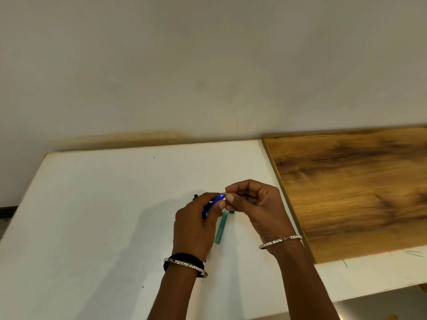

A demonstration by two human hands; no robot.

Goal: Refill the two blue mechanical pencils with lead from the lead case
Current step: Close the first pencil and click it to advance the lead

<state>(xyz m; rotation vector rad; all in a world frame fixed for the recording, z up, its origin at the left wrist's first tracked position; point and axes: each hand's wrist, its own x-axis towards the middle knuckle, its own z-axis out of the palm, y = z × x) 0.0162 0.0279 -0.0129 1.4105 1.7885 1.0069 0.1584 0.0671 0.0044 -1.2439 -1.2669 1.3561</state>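
The left hand [196, 224] is gripping a blue mechanical pencil [213, 203] above the white counter [104, 215], fingers closed around its barrel. The right hand [251, 204] is pinching its white end, possibly the cap. The green lead case [221, 228] is lying just beneath. Refilling appears unfinished; a second pencil [195, 197] is waiting, mostly hidden.

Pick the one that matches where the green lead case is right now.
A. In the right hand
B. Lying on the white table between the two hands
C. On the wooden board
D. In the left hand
B: the green lead case lies flat on the white table, between the left hand, which holds a blue pencil, and the right hand.
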